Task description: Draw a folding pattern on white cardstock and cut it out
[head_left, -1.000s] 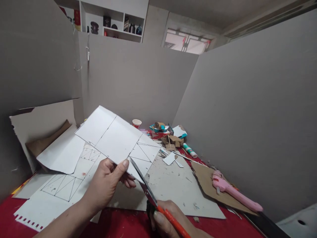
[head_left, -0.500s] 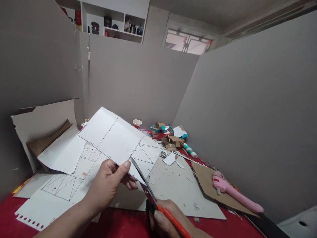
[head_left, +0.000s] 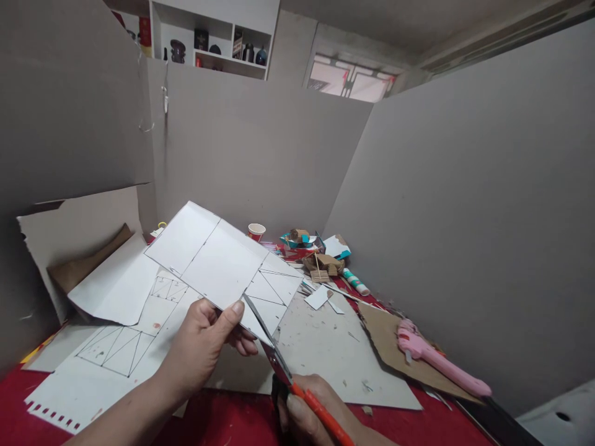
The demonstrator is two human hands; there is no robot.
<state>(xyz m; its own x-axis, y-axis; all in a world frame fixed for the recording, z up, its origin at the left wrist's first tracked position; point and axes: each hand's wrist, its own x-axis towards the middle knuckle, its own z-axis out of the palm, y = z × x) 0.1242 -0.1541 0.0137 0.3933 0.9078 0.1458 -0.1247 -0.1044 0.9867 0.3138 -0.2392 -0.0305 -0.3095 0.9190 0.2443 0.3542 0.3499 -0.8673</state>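
Observation:
My left hand (head_left: 211, 337) pinches the lower edge of a white card sheet (head_left: 223, 254), thumb on top and fingers beneath. Black pen lines divide the sheet into panels, with crossing diagonals on its right part. In my right hand (head_left: 311, 409) is a pair of scissors (head_left: 277, 359) with an orange handle. Their blades lie across the sheet's lower right part, the upper blade's tip close to a drawn line beside my left thumb. The lower blade is hidden by the sheet.
Under my hands lies a pale board (head_left: 334, 353) on a red cloth (head_left: 223, 418). A paper with line drawings (head_left: 111, 365) is at left. To the right, a pink glue gun (head_left: 437, 359) rests on brown cardboard (head_left: 385, 334). Cardboard scraps (head_left: 325, 266) and a paper cup (head_left: 256, 232) stand behind.
Hands, sheet and scissors hold nearly the same pose. The whole view has shifted very slightly.

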